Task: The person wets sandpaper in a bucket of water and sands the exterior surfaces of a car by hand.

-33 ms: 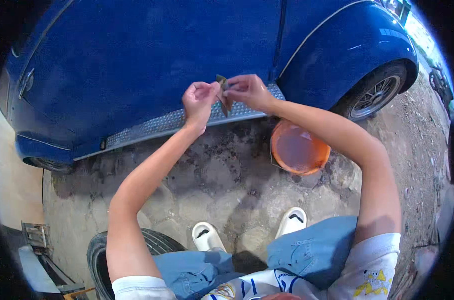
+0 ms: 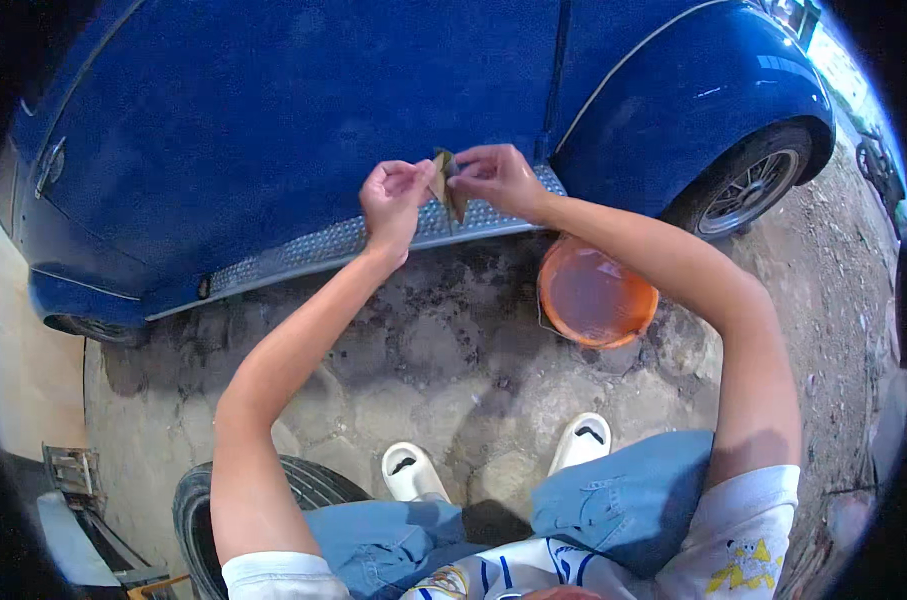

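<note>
In the head view, the left hand (image 2: pixel 391 200) pinches a small brown-green sheet (image 2: pixel 440 180) at its left side, thumb against finger. The right hand (image 2: pixel 501 183) is at the sheet's right side, its thumb and finger a little parted; blur there means I cannot tell whether it grips. The sheet is raised between the 2 hands, folded or creased, in front of the blue car (image 2: pixel 303 110) and its studded silver step (image 2: pixel 313 252).

The orange bucket (image 2: pixel 633 318), with cloudy liquid inside, stands below the right forearm, which hides part of its upper rim. To its upper right is the car's spoked wheel (image 2: pixel 751 190) under the rounded fender (image 2: pixel 723 95).

The paving (image 2: pixel 423 400) is dark and wet-looking near the step. 2 white slippers (image 2: pixel 408 475) are on the person's feet. At lower left, a loose tire (image 2: pixel 318 482) lies partly behind the left arm and leg.
</note>
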Demonstrator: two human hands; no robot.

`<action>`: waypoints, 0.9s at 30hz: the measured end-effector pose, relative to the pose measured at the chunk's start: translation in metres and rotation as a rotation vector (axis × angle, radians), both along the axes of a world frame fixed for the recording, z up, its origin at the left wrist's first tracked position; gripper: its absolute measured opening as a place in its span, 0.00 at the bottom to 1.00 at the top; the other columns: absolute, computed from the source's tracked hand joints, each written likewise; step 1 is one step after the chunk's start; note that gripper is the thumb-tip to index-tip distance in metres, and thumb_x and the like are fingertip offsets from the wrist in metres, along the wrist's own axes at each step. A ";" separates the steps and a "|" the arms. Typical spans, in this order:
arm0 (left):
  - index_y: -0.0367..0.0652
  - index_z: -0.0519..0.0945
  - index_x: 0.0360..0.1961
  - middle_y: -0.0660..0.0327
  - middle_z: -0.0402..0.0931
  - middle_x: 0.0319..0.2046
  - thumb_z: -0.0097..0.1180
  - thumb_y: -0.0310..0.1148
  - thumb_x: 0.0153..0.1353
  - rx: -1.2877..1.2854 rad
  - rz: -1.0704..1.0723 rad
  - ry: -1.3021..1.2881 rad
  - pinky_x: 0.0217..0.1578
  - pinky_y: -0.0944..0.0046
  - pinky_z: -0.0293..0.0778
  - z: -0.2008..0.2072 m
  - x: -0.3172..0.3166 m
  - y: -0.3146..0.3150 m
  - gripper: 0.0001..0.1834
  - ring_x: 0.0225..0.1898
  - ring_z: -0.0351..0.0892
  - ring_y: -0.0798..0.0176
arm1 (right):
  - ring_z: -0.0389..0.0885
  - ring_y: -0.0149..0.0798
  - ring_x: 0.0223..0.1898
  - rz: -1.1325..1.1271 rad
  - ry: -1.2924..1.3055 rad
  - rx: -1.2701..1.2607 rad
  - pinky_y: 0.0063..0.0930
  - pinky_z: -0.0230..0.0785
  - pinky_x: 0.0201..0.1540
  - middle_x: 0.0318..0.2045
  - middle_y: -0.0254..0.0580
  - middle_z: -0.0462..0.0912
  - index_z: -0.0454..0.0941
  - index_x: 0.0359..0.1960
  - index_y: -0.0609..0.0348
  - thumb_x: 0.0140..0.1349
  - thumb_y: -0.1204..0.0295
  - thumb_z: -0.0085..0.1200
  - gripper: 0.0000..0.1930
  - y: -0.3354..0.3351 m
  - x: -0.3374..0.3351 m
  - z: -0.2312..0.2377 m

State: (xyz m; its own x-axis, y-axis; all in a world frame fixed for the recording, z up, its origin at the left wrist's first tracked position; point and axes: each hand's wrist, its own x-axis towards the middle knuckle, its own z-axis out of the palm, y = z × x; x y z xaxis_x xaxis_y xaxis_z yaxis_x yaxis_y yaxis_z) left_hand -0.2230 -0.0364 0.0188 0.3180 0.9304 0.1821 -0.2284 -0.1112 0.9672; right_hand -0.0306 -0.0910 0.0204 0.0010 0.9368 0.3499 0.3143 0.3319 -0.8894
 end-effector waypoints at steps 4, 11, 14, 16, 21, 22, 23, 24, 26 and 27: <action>0.42 0.75 0.42 0.59 0.84 0.43 0.69 0.31 0.66 0.036 0.030 -0.071 0.47 0.63 0.83 -0.001 0.004 0.005 0.13 0.45 0.84 0.66 | 0.82 0.22 0.31 -0.035 0.055 -0.033 0.23 0.74 0.33 0.31 0.39 0.90 0.82 0.52 0.67 0.62 0.70 0.70 0.19 0.002 0.024 -0.006; 0.41 0.75 0.44 0.59 0.83 0.44 0.69 0.31 0.65 -0.014 0.060 -0.028 0.49 0.62 0.84 -0.006 0.006 0.007 0.14 0.46 0.84 0.66 | 0.83 0.25 0.31 -0.066 0.068 -0.089 0.27 0.75 0.31 0.31 0.43 0.90 0.86 0.46 0.64 0.62 0.65 0.71 0.17 0.004 0.022 -0.004; 0.41 0.75 0.44 0.59 0.83 0.44 0.69 0.31 0.65 -0.057 0.051 0.013 0.49 0.63 0.83 -0.009 0.008 0.006 0.14 0.46 0.84 0.65 | 0.86 0.29 0.33 -0.119 -0.022 -0.055 0.29 0.78 0.34 0.32 0.47 0.91 0.87 0.46 0.65 0.62 0.63 0.71 0.18 0.009 0.010 -0.004; 0.38 0.76 0.46 0.54 0.84 0.47 0.71 0.33 0.64 -0.093 0.059 -0.079 0.45 0.66 0.81 -0.010 0.010 0.005 0.18 0.43 0.84 0.67 | 0.89 0.33 0.36 -0.140 -0.067 -0.073 0.32 0.81 0.39 0.35 0.52 0.91 0.88 0.46 0.65 0.62 0.61 0.70 0.20 0.011 0.003 -0.004; 0.39 0.70 0.57 0.55 0.83 0.49 0.69 0.34 0.66 -0.092 0.120 -0.052 0.50 0.64 0.80 -0.007 0.012 0.001 0.25 0.48 0.83 0.64 | 0.81 0.22 0.33 -0.067 -0.044 -0.036 0.24 0.77 0.33 0.34 0.40 0.90 0.86 0.53 0.66 0.68 0.67 0.65 0.17 0.014 -0.015 -0.006; 0.39 0.69 0.59 0.54 0.82 0.51 0.69 0.34 0.66 -0.094 0.139 -0.055 0.50 0.63 0.80 -0.005 0.012 0.000 0.27 0.49 0.82 0.63 | 0.82 0.22 0.34 -0.093 -0.035 -0.091 0.25 0.77 0.34 0.35 0.40 0.90 0.86 0.53 0.66 0.68 0.68 0.64 0.17 0.014 -0.019 -0.007; 0.39 0.69 0.59 0.54 0.82 0.51 0.69 0.34 0.66 -0.082 0.139 -0.058 0.50 0.63 0.80 -0.004 0.013 -0.001 0.27 0.49 0.82 0.63 | 0.82 0.22 0.34 -0.061 -0.026 -0.071 0.25 0.77 0.34 0.35 0.40 0.90 0.86 0.53 0.66 0.68 0.68 0.64 0.17 0.015 -0.022 -0.008; 0.39 0.68 0.60 0.53 0.82 0.51 0.69 0.35 0.66 -0.090 0.145 -0.062 0.51 0.62 0.80 -0.003 0.013 -0.002 0.28 0.50 0.82 0.63 | 0.86 0.27 0.35 -0.069 -0.006 0.001 0.28 0.79 0.37 0.34 0.47 0.90 0.86 0.52 0.66 0.66 0.66 0.66 0.18 0.016 -0.025 -0.009; 0.39 0.67 0.61 0.52 0.82 0.51 0.68 0.35 0.67 -0.097 0.149 -0.067 0.52 0.62 0.80 -0.001 0.013 -0.004 0.28 0.50 0.82 0.62 | 0.89 0.32 0.36 -0.078 0.014 0.074 0.32 0.80 0.39 0.33 0.54 0.90 0.86 0.51 0.66 0.63 0.64 0.68 0.20 0.018 -0.029 -0.012; 0.38 0.66 0.61 0.51 0.82 0.52 0.68 0.35 0.67 -0.106 0.133 -0.117 0.53 0.62 0.79 -0.001 0.013 -0.005 0.29 0.51 0.82 0.63 | 0.89 0.32 0.35 -0.108 -0.009 0.028 0.31 0.80 0.39 0.34 0.54 0.90 0.86 0.52 0.65 0.64 0.65 0.65 0.19 0.019 -0.030 -0.013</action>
State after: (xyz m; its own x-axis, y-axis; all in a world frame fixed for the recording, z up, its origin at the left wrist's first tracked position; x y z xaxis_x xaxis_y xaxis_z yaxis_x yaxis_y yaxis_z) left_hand -0.2099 -0.0409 0.0181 0.1733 0.9788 0.1091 -0.3298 -0.0467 0.9429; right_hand -0.0607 -0.0724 0.0075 0.0978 0.9214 0.3761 0.3573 0.3202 -0.8774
